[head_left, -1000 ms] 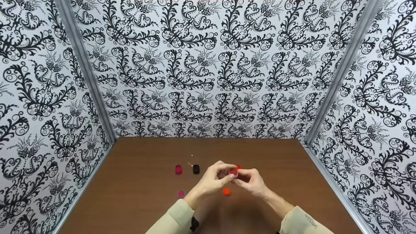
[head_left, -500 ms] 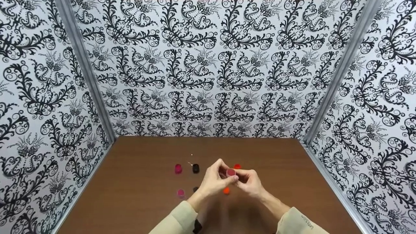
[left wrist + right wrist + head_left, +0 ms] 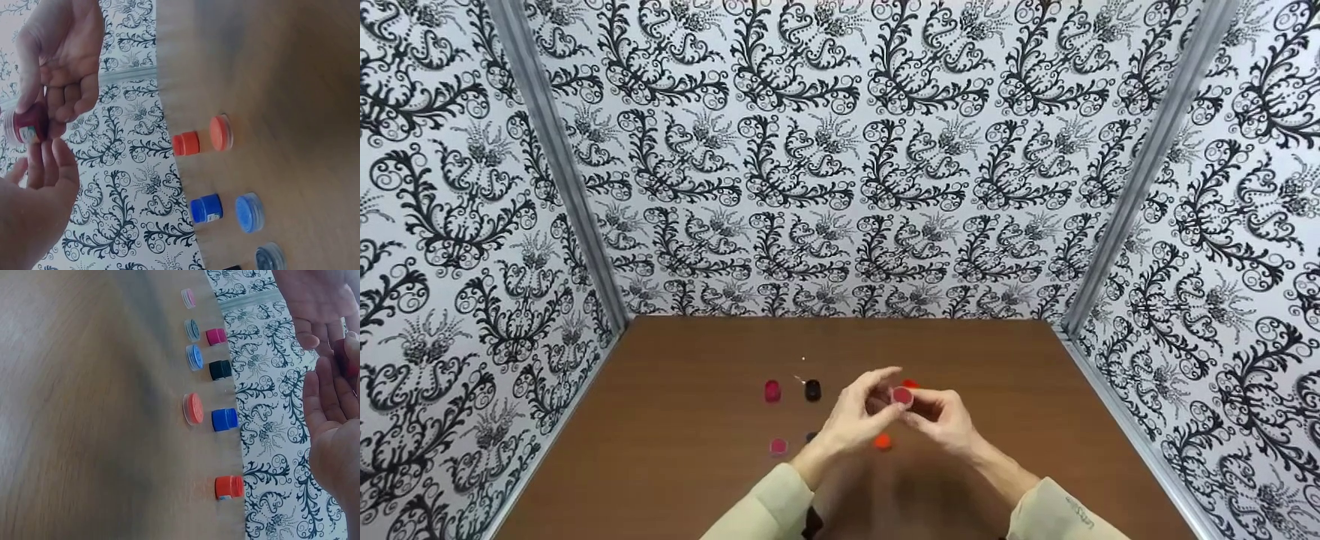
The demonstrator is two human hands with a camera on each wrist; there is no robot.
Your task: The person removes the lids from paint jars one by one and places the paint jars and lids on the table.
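Note:
Between both hands is a small dark red paint jar (image 3: 32, 122) with a clear-rimmed lid (image 3: 902, 397), raised above the table, lid side facing the head camera. My right hand (image 3: 949, 422) pinches the jar from the right, its thumb on the jar's side in the left wrist view. From the left, my left hand (image 3: 859, 412) holds the lid end, thumb at the rim and index finger lifted away from it. Nearest behind the hands stands an orange-red jar (image 3: 229, 487); an orange lid (image 3: 883, 442) lies in front of it.
A pink jar (image 3: 772, 391) and a black jar (image 3: 812, 390) stand left of the hands, and a blue jar (image 3: 206, 208) is hidden from the head view. Pink (image 3: 778, 447), blue (image 3: 249, 212) and dark grey (image 3: 270, 257) lids lie nearer me. Patterned walls enclose the brown table (image 3: 660, 465).
My left index finger has lifted off the top of the red jar. Both hands and the jar shifted slightly left, then back right. Part of the dark grey lid now shows beside my left wrist.

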